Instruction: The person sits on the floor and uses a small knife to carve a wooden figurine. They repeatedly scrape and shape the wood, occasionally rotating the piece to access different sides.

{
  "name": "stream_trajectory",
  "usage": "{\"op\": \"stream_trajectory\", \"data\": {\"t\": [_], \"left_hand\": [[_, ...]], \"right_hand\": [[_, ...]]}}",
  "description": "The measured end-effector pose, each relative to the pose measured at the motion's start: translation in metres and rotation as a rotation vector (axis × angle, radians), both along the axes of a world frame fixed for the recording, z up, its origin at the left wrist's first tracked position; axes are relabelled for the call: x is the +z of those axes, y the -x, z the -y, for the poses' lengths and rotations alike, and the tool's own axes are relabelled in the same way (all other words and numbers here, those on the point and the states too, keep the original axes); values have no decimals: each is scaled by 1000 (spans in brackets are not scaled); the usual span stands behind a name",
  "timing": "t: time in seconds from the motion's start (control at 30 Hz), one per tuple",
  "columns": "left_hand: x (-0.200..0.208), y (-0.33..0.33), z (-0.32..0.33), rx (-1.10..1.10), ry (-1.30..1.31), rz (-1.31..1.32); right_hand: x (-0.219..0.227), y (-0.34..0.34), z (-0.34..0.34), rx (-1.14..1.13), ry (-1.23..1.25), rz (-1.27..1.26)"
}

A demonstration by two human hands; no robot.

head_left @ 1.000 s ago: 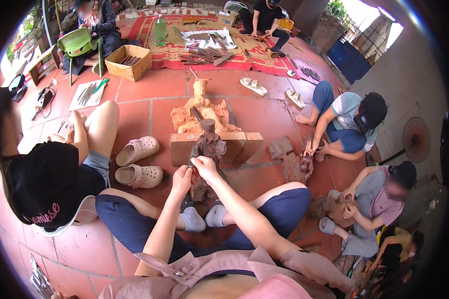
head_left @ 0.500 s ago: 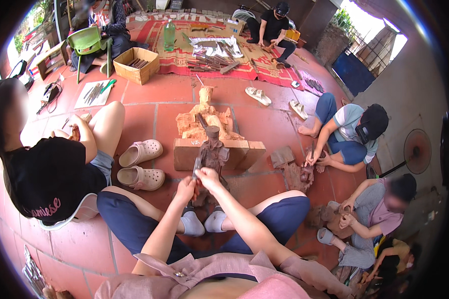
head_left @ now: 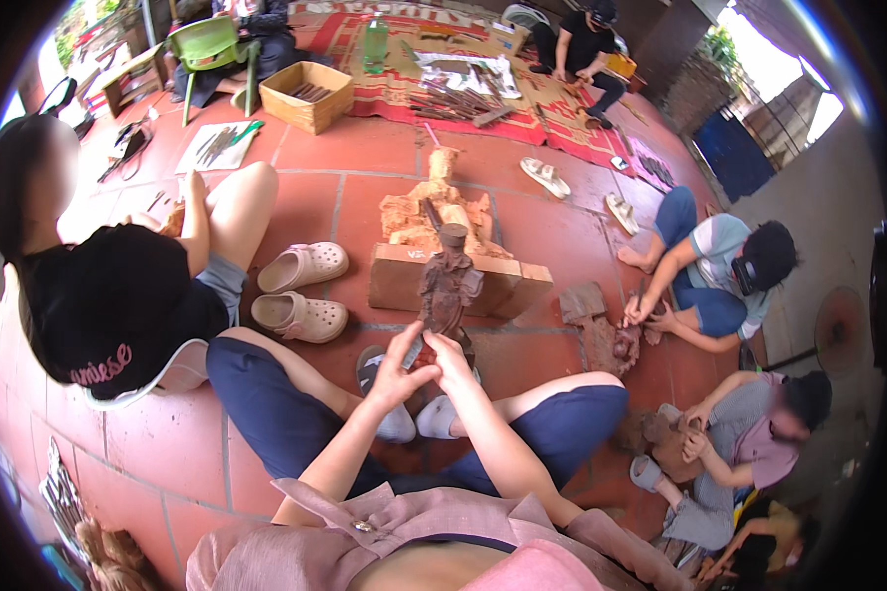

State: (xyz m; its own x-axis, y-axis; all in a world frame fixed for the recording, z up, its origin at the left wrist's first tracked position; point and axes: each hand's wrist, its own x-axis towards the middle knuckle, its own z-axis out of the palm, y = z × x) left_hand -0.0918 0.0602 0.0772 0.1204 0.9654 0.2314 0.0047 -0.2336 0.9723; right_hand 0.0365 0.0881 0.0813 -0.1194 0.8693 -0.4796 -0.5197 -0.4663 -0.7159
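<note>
A dark brown carved figure (head_left: 446, 286) with a flat-topped head stands upright just beyond my hands, its lower part hidden behind them. My left hand (head_left: 396, 372) is open, thumb apart from the stretched fingers, close against the other hand. In my right hand (head_left: 450, 362) the fingers close round a small carving tool (head_left: 415, 353) with a grey blade; a reddish part shows between the palms. Behind the dark figure, a pale orange wood carving (head_left: 439, 212) rests by a thick wooden block (head_left: 463, 286), with a dark handle lying against it.
Pink clogs (head_left: 301, 315) lie left of the block. A seated person in black (head_left: 128, 295) is close on my left; others carve at right, near a brown carving (head_left: 593, 330). Farther off are a wooden box (head_left: 306, 97) and a red mat (head_left: 384, 103) with several tools.
My hands have come down and closer together, away from the dark figure, and the left fingers have spread. The whole view has shifted, moving the surroundings rightward and up.
</note>
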Motion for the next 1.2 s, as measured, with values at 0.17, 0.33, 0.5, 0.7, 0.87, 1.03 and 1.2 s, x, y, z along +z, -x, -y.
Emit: {"op": "stream_trajectory", "data": {"t": [0.17,0.33,0.5,0.7,0.87,1.03,1.2], "left_hand": [[14,-1,7,67,44,-90],[1,1,10,210,91,-38],[8,9,4,239,169,95],[25,2,-27,238,107,104],[30,-19,-44,170,281,228],[27,-19,-56,256,221,315],[11,-11,-72,176,286,441]], "right_hand": [[-41,-7,12,43,-97,-117],[-23,6,29,91,38,-15],[-63,-15,16,37,-313,779],[-54,-42,15,160,-452,1221],[-120,-51,35,628,-294,1436],[-121,-30,47,642,-372,1347],[-126,-33,43,596,-340,1349]]}}
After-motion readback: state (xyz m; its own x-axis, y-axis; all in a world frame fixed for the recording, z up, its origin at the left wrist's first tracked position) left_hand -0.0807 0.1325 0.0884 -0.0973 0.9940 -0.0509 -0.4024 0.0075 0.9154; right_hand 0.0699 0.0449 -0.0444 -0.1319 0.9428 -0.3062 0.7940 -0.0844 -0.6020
